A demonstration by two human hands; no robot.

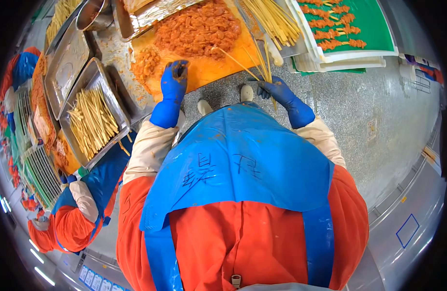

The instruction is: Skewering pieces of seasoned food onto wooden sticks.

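My left hand [173, 85], in a blue glove with soiled fingertips, is curled above the near edge of an orange cutting board [209, 71]. Whether anything small sits inside its fingers, I cannot tell. Several bamboo skewers [268, 69] are gripped in my right hand [280, 91], gloved in blue, off the board's right corner. One skewer slants left, its tip near the large heap of red marinated meat pieces [200, 31]. A smaller pile of meat [147, 64] lies at the board's left side, close to my left hand.
Loose skewers [274, 22] lie beyond my right hand, near a pale handle [276, 56]. Threaded meat skewers [327, 34] rest on a green-lined white tray [354, 55]. Leftward, a metal tray [123, 127] holds more skewers. A co-worker [72, 222] stands at left.
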